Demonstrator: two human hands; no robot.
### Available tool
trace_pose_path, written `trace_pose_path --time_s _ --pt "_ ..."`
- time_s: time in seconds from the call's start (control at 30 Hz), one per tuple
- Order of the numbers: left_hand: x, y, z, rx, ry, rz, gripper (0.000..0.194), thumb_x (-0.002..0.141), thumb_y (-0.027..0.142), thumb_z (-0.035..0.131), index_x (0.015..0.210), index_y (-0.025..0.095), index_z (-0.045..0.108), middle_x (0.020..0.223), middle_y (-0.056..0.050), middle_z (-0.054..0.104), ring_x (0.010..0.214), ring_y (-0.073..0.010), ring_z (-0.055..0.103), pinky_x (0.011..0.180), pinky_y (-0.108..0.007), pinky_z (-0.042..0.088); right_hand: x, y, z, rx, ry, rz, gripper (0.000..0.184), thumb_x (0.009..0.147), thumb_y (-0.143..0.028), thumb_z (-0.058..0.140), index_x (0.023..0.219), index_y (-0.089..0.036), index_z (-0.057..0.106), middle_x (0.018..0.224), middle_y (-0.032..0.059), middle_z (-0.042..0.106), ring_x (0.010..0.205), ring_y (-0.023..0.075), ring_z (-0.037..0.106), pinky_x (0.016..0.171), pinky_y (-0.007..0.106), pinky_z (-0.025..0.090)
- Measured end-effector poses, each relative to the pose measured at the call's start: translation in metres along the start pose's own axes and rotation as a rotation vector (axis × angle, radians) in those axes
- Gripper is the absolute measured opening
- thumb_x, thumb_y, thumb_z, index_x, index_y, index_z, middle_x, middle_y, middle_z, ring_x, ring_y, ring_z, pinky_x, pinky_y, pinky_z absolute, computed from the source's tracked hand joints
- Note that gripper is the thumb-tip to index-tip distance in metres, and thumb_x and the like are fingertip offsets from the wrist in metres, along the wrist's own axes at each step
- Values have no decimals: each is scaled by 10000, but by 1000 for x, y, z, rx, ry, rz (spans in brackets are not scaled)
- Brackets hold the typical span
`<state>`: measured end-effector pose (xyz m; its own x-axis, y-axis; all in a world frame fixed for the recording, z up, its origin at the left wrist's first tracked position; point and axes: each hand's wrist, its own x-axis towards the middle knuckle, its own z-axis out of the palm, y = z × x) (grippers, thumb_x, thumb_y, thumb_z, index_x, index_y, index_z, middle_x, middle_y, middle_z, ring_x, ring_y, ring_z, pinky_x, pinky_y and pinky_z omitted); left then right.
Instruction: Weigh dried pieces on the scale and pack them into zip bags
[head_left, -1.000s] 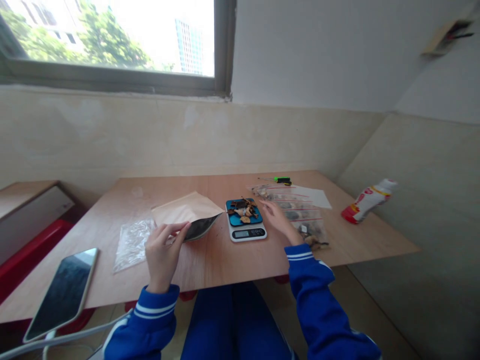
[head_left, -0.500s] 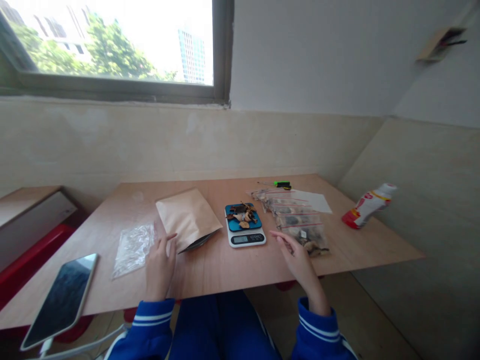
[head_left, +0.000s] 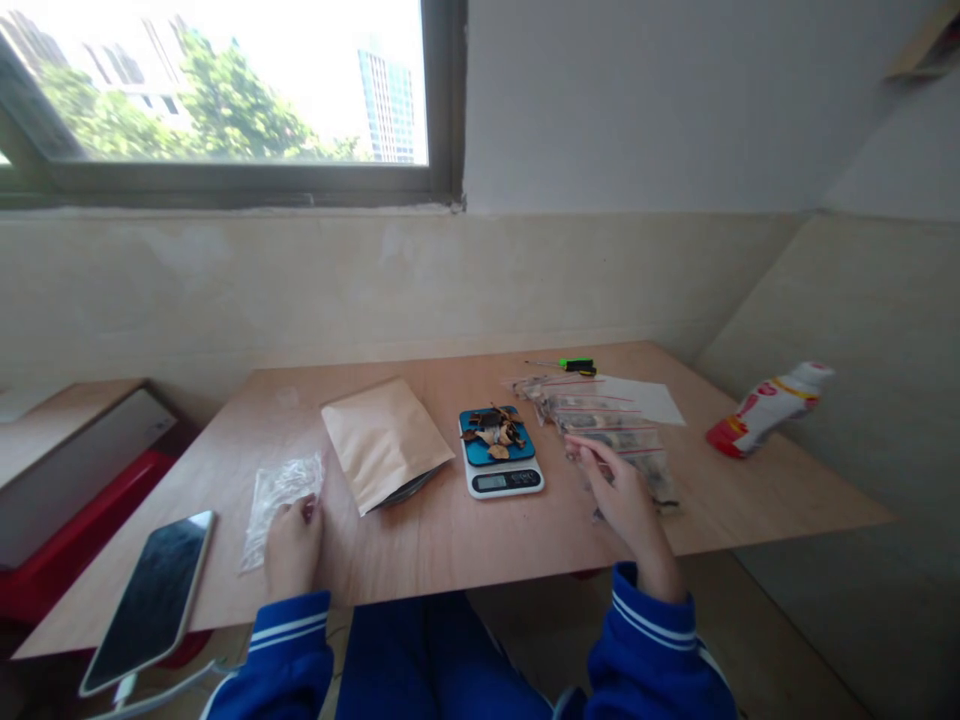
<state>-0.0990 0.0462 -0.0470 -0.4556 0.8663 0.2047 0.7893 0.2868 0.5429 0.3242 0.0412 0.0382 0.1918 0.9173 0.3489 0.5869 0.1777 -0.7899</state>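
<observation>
Left hand [head_left: 292,548]: closed on clear bag [head_left: 283,505], at 9 o'clock. Right hand [head_left: 622,505]: half-curled, grip unclear, over zip bags [head_left: 607,425] of dark pieces, at 2 o'clock. Scale [head_left: 501,481]: dried pieces [head_left: 493,432] in blue tray, at 12 o'clock.

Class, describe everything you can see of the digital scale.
The digital scale has a white body, a blue platform and a dark front display, its digits too small to read. Brown dried pieces lie heaped on the platform. It sits flat on the wooden table, between a kraft envelope and zip bags; no hand touches it.
</observation>
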Motion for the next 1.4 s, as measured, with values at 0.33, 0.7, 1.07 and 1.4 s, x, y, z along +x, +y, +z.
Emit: trace_pose_path --time_s 0.33,0.7,1.07,1.4 --pt "-64 95 -54 -437 401 37 299 755 473 644 830 189 698 731 -25 657 642 -176 568 658 -319 442 -26 -59 28 317 -181 -62 323 927 -398 438 1093 -228 657 1039 69 715 980 210 661 847 336 520" --pt "-132 170 -13 -872 -83 387 145 840 307 604 748 201 570 697 12 545 629 -121 540 587 -234 464 -67 -95 76 618 -231 22 209 864 -372 574 946 -188 630 856 36 699 788 160 668 713 262 526" --pt "-138 183 -11 -720 519 370 189 833 230 607 687 206 490 1105 -87 570 1109 -226 556 970 -439 444 -65 -38 71 661 1 317 360 718 -521 675 692 -206 503 534 -14 613 516 154 616 548 267 494" --pt "-111 183 0 -742 306 330 193 902 277 477 764 246 346 1122 -136 690 1098 -239 635 838 -384 522 -18 -6 79 272 -124 -49 430 874 -456 513 1210 -188 528 1306 154 554 1235 266 516 1009 438 436"
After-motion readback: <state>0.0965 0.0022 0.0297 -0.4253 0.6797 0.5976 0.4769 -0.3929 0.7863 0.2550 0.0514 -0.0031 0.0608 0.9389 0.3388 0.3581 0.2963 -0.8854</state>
